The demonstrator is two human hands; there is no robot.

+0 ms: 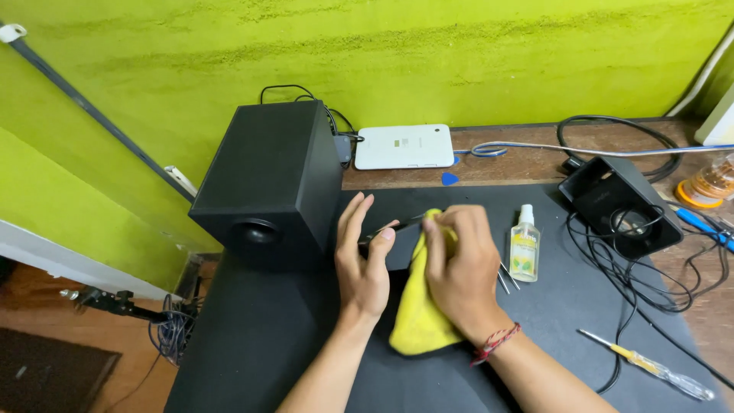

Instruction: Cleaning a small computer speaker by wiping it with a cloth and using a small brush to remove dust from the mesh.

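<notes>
Wiping a thin metal tool with a yellow cloth

Working at the middle of a dark mat [306, 344] laid over a brown wooden table [535, 162]. Left hand [364, 256] held edge-up with fingers straight and close together, thumb tip pressed against a thin dark metal tool [391, 226] that runs level from that hand toward the other. Right hand [461, 268] curled, fingertips pinching a soft yellow cloth [419, 313] around the far end of the tool; rest of the cloth hanging down under the palm onto the mat. Red thread bracelet [497, 343] on the right wrist.

Standing just left of the left hand, a large black box speaker [271, 180] with a round port low on its front. Lying flat behind it near the green wall [382, 46], a white tablet [404, 146]. Just right of the right hand, upright on the mat, a small clear spray bottle with a yellow label [524, 245], with slim metal tweezers [506, 277] beside its base. Farther right, a smaller black speaker [619, 205] tilted back amid loose black cables [650, 283]. Near the front right edge, a clear-handled screwdriver with a yellow shaft [650, 367]. Close to the tablet, a small blue pick [449, 179].
</notes>
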